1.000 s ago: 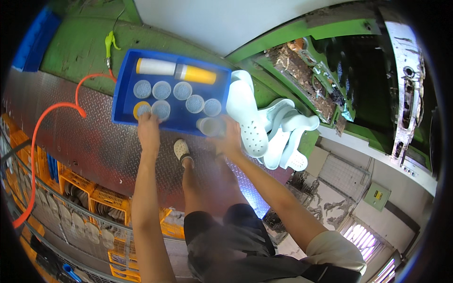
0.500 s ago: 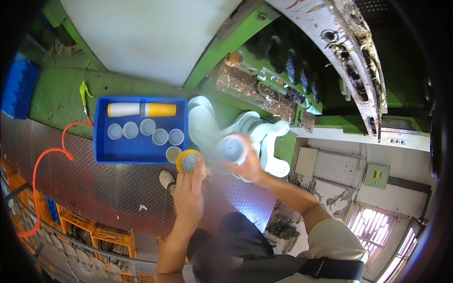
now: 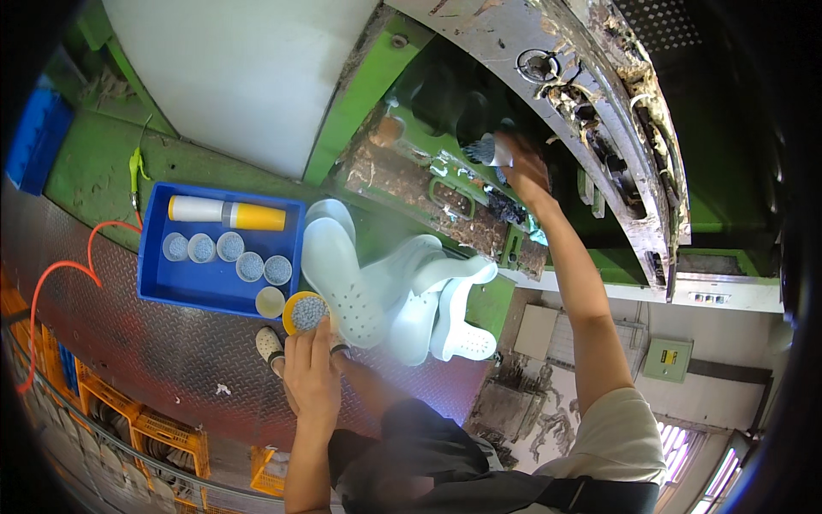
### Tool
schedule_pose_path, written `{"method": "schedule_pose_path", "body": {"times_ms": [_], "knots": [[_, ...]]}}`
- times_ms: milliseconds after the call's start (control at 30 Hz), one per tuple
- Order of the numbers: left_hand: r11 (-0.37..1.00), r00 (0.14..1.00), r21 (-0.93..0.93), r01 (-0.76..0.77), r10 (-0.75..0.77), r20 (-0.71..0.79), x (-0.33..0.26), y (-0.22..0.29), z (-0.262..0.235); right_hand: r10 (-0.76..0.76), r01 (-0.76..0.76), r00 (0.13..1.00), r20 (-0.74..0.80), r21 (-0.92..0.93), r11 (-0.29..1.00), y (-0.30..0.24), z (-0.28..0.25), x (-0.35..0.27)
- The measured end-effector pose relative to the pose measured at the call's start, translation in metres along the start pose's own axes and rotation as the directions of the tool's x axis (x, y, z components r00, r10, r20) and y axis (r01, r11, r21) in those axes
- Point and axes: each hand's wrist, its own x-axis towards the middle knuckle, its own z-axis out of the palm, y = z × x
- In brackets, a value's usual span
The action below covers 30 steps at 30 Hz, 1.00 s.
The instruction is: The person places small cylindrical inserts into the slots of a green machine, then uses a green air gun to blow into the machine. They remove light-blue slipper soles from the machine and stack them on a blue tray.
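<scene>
My left hand (image 3: pixel 310 364) grips a yellow cup (image 3: pixel 288 313) filled with grey-blue pellets, near the tray's right front corner. My right arm reaches far forward into the green machine. There my right hand (image 3: pixel 526 163), partly blurred, is closed around a white cup (image 3: pixel 503 152) tipped on its side. Grey-blue pellets (image 3: pixel 479 152) show at its mouth, beside dark openings in the machine. Several pellet-filled cups stand in a blue tray (image 3: pixel 193 278). A stack of white and yellow cups (image 3: pixel 257 216) lies along its back. One pale cup (image 3: pixel 271 301) is at the tray's front right corner.
Pale mint foam clogs (image 3: pixel 342 274) lie heaped right of the tray. A heavy curved metal part (image 3: pixel 591 111), caked with residue, hangs beside my right arm. A green air gun (image 3: pixel 135 167) with an orange hose (image 3: pixel 60 267) is at left. Orange crates (image 3: pixel 171 437) stand lower left.
My right hand has carried the white cup from above the clogs forward into the machine and tipped it. My left hand still holds the yellow cup. The view has shifted somewhat.
</scene>
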Motion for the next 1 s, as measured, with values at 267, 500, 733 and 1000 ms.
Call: {"method": "schedule_pose_path", "body": {"times_ms": [267, 500, 733, 1000], "knots": [[1.000, 1.000, -0.008, -0.018, 0.017, -0.018, 0.011, 0.013, 0.001, -0.388, 0.260, 0.854, -0.346, -0.361, 0.895, 0.024, 0.035, 0.063], [0.992, 0.994, -0.086, -0.092, 0.087, -0.063, 0.040, 0.034, 0.000, -0.409, 0.087, 0.799, -0.441, -0.587, 0.805, 0.030, 0.040, 0.096], [0.925, 0.960, -0.269, -0.267, 0.231, -0.160, 0.089, 0.082, 0.010, -0.359, 0.372, 0.927, -0.109, 0.380, 0.847, -0.085, -0.021, -0.050], [0.844, 0.926, -0.381, -0.377, 0.335, -0.174, 0.105, 0.115, 0.032, -0.350, -0.192, 0.898, 0.266, 0.953, 0.234, -0.130, -0.040, -0.112]]}}
